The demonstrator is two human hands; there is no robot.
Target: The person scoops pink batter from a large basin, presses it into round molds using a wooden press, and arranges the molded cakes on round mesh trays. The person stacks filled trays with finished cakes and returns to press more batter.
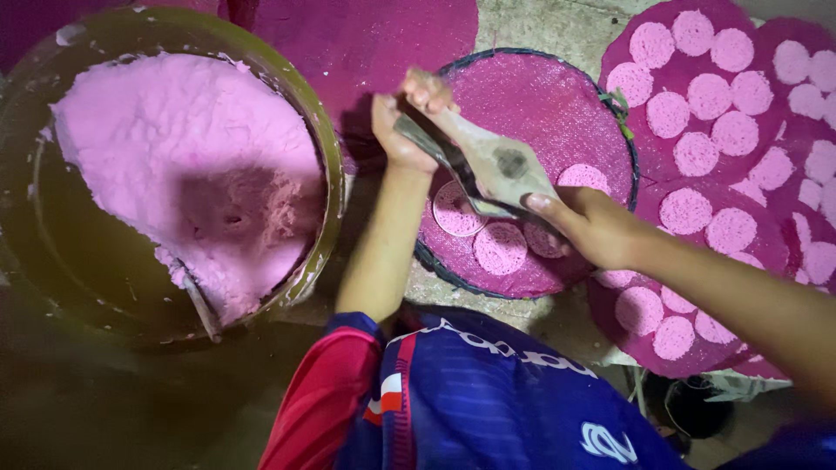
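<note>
- Over the round tray [557, 96] at the middle of the view, a wooden paddle [496, 157] lies slantwise, its long axis running from upper left to lower right, the narrow handle pointing up-left and the broad blade down-right.
- The left hand [402, 122] is closed around the narrow handle end of the paddle, fingers wrapped over it.
- The right hand [592, 228] grips the broad end from below, thumb on the blade's edge; a thin metal ring [448, 174] shows under the paddle, between the two hands.
- Beneath the blade, pale pink discs [499, 248] sit in a row on the tray's dark pink mat.
- To the right, more trays [775, 187] overlap, covered with discs.
- At left, a big olive tub [322, 148] holds a mound of pink dough [165, 148], well apart from both hands.
- No packages or signs show; only a white emblem on the person's red and blue shirt [453, 392].
</note>
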